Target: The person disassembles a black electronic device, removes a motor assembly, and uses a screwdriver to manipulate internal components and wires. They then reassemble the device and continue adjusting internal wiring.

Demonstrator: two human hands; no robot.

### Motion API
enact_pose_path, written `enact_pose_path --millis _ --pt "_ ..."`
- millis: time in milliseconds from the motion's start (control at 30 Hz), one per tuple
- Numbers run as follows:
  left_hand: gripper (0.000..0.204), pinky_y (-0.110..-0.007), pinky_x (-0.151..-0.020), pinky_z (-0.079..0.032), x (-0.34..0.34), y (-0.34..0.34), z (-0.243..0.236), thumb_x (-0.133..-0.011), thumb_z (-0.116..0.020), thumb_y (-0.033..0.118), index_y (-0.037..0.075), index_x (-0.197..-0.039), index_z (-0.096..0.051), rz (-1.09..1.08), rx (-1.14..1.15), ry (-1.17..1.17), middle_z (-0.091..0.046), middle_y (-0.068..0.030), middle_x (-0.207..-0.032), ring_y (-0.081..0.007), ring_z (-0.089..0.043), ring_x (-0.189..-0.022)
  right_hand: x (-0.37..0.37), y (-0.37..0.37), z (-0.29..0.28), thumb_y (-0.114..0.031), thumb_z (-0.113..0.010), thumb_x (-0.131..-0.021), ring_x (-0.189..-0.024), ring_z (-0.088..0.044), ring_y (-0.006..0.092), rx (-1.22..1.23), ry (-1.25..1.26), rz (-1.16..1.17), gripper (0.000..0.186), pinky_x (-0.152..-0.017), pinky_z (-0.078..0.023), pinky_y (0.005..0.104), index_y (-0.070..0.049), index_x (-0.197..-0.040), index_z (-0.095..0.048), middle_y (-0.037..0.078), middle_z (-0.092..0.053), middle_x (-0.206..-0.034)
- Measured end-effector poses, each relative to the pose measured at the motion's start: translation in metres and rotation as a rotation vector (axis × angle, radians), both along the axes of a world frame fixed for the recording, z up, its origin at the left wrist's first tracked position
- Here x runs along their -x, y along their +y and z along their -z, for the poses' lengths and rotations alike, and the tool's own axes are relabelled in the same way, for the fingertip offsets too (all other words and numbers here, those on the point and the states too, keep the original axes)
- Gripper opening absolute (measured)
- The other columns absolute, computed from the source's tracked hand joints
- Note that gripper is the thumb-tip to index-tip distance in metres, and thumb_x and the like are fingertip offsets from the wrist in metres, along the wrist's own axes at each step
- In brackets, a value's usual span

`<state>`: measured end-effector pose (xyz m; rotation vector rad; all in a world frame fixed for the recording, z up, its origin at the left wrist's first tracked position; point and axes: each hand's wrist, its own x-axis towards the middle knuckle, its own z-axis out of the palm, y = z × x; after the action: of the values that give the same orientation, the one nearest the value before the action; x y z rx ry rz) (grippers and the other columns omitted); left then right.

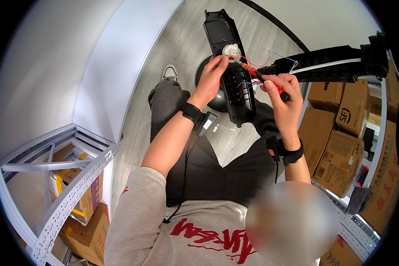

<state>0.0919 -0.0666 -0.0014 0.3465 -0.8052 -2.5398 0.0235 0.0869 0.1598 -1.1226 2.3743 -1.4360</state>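
Observation:
My left hand has thumb and fingertips closed at the lower edge of a white round part; what exactly they pinch is too small to make out. My right hand grips a red-and-black screwdriver, its shaft angled up-left toward those fingertips. Beneath them is a long black plastic housing with a row of knobs or posts in its lower section and red and blue wires. To the right, a black arm-like assembly carries a long white strip. A dark round base sits behind the housing.
I sit with legs apart over a grey plank floor. Cardboard boxes are stacked on the right. A white perforated metal frame holding more boxes is at lower left, below a white panel.

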Motion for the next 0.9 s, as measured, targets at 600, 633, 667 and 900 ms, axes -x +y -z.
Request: enact_pose_path --millis 600,633,667,900 --pt "0.037 -0.029 -0.094 -0.049 -0.004 -0.005 -0.012 -0.104 -0.054 0.031 0.001 -0.123 -0.064 0.055 -0.053 0.038 -0.065 -0.005 -0.115 -0.013 -0.061 -0.106 0.005 0.006 0.003 -0.009 -0.072 -0.092 -0.086 -0.057 0.0113 0.087 -0.151 0.008 0.012 -0.072 -0.05 0.0231 -0.003 -0.102 -0.076 0.004 -0.055 -0.098" --pt "0.038 -0.029 -0.094 -0.049 -0.004 -0.005 -0.014 -0.104 -0.054 0.032 0.001 -0.124 -0.064 0.05 -0.048 0.035 -0.065 -0.0051 -0.116 -0.0131 -0.062 -0.106 0.004 0.007 0.005 -0.009 -0.073 -0.091 -0.087 -0.056 0.0117 0.074 -0.155 -0.003 0.012 -0.073 -0.05 0.0235 -0.004 -0.102 -0.076 0.004 -0.055 -0.097" --pt "0.038 -0.03 -0.095 -0.049 -0.005 -0.005 -0.015 -0.104 -0.054 0.032 0.001 -0.124 -0.064 0.045 -0.043 0.032 -0.065 -0.0051 -0.116 -0.0133 -0.062 -0.106 0.004 0.008 0.006 -0.01 -0.073 -0.091 -0.087 -0.056 0.012 0.061 -0.16 -0.014 0.013 -0.074 -0.049 0.0238 -0.004 -0.102 -0.076 0.004 -0.055 -0.097" --pt "0.039 -0.036 -0.102 -0.046 -0.005 -0.004 -0.014 -0.105 -0.051 0.032 0.001 -0.126 -0.062 0.055 -0.011 0.004 -0.063 -0.0102 -0.125 -0.0193 -0.059 -0.115 0.002 0.01 0.014 -0.011 -0.076 -0.087 -0.087 -0.053 0.0139 0.013 -0.032 -0.015 0.015 -0.077 -0.044 0.0254 -0.006 -0.101 -0.076 0.003 -0.055 -0.095"
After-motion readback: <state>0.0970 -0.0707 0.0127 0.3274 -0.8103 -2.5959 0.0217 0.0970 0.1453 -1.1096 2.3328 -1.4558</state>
